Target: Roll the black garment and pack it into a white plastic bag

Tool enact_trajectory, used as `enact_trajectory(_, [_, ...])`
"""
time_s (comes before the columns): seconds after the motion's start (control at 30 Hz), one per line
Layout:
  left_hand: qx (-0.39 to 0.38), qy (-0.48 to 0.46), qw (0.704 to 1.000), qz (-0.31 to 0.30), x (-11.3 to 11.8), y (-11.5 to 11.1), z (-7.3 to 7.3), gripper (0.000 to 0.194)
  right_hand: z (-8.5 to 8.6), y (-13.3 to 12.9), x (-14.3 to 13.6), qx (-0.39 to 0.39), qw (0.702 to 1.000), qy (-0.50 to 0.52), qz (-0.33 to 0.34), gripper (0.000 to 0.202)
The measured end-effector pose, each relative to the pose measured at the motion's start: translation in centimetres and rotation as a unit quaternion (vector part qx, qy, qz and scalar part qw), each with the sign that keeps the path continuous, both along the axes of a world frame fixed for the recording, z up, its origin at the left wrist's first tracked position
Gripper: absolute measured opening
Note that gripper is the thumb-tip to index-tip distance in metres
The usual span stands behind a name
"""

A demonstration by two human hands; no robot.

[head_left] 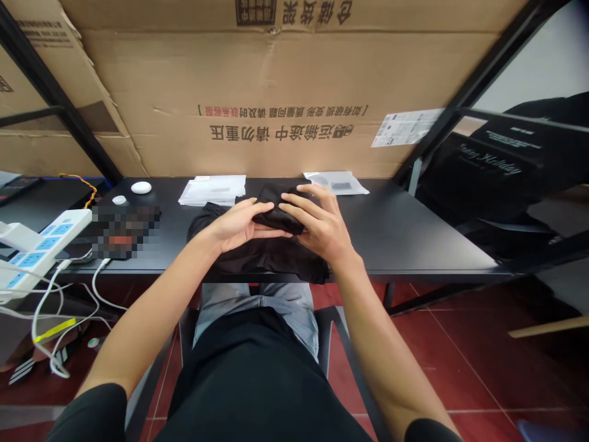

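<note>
Both of my hands hold a bunched, folded piece of black cloth [276,207] just above the dark table. My left hand [237,226] grips its left end, thumb on top and fingers underneath. On the right end, my right hand [322,222] has its fingers laid over the top, curled around the cloth. Beneath my hands, more black fabric [271,261] lies in a crumpled heap at the table's front edge. Whether the held piece is joined to the heap cannot be made out.
White packets [214,190] and a clear packet [338,182] lie at the back of the black table [414,245]. On the left are a white power strip [43,245], cables, a white oval object [141,187] and a pixelated item. A cardboard panel [276,73] stands behind.
</note>
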State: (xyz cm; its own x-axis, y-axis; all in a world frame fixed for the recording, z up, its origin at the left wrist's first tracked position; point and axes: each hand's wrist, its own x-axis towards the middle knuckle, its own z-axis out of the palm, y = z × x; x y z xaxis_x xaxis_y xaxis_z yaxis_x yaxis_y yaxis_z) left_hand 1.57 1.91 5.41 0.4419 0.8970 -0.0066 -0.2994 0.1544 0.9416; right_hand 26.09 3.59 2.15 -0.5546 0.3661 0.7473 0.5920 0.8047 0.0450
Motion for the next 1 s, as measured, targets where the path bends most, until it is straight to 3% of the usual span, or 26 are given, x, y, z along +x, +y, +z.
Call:
enact_trajectory(0.07, [0.049, 0.087, 0.995, -0.005, -1.9, 1.0, 0.5, 0.026, -0.1, 0.1, 0.0, 0.025, 0.999, 0.028, -0.021, 0.047])
enact_trajectory(0.1, [0.091, 0.167, 0.982, 0.017, -3.2, 1.9, 0.7, 0.032, -0.2, 0.1, 0.1, 0.030, 0.999, 0.040, -0.021, 0.045])
enact_trajectory(0.13, [0.147, 0.268, 0.950, 0.067, -4.7, 3.1, 0.9, 0.034, -0.2, 0.2, 0.2, 0.032, 0.998, 0.052, -0.013, 0.042])
enact_trajectory(0.17, [0.222, 0.401, 0.879, 0.133, -6.4, 4.3, 1.0, 0.031, -0.2, 0.3, 0.3, 0.030, 0.997, 0.065, -0.001, 0.041])
enact_trajectory(0.2, [0.284, 0.530, 0.778, 0.181, -8.0, 5.6, 1.1, 0.029, -0.2, 0.3, 0.5, 0.022, 0.997, 0.079, 0.012, 0.041])
enact_trajectory(0.23, [0.292, 0.574, 0.737, 0.208, -9.6, 6.9, 1.1, 0.031, -0.2, 0.4, 0.6, 0.009, 0.995, 0.095, 0.021, 0.044])
enact_trajectory(0.27, [0.291, 0.595, 0.717, 0.219, -11.0, 8.1, 1.0, 0.033, -0.3, 0.4, 0.7, -0.011, 0.993, 0.111, 0.024, 0.049])
enact_trajectory(0.33, [0.295, 0.673, 0.649, 0.197, -13.0, 9.9, 0.5, 0.034, -0.6, 0.4, 0.7, -0.062, 0.989, 0.135, 0.014, 0.059])
enact_trajectory(0.4, [0.294, 0.719, 0.605, 0.176, -14.0, 10.9, -0.1, 0.032, -0.9, 0.4, 0.7, -0.114, 0.984, 0.139, -0.005, 0.064])
enact_trajectory(0.5, [0.291, 0.741, 0.579, 0.178, -14.1, 11.3, -0.7, 0.020, -1.3, 0.5, 0.7, -0.168, 0.976, 0.131, -0.034, 0.059])
enact_trajectory(0.6, [0.305, 0.750, 0.558, 0.182, -13.7, 11.0, -0.6, 0.021, -1.3, 0.4, 0.8, -0.190, 0.971, 0.131, -0.060, 0.056])
enact_trajectory(0.73, [0.349, 0.747, 0.535, 0.184, -12.2, 9.4, 0.7, 0.027, -0.6, 0.2, 1.3, -0.181, 0.969, 0.148, -0.074, 0.058])
enact_trajectory(0.83, [0.398, 0.735, 0.519, 0.180, -9.7, 6.6, 1.8, 0.033, -0.1, 0.4, 1.8, -0.137, 0.969, 0.192, -0.078, 0.051])
enact_trajectory(0.9, [0.400, 0.726, 0.538, 0.155, -7.5, 4.1, 2.0, 0.035, 0.1, 0.7, 2.0, -0.087, 0.963, 0.241, -0.087, 0.048])
enact_trajectory(1.0, [0.383, 0.711, 0.585, 0.080, -4.6, 0.7, 1.1, 0.037, 0.4, 1.4, 2.2, -0.021, 0.945, 0.311, -0.097, 0.050])
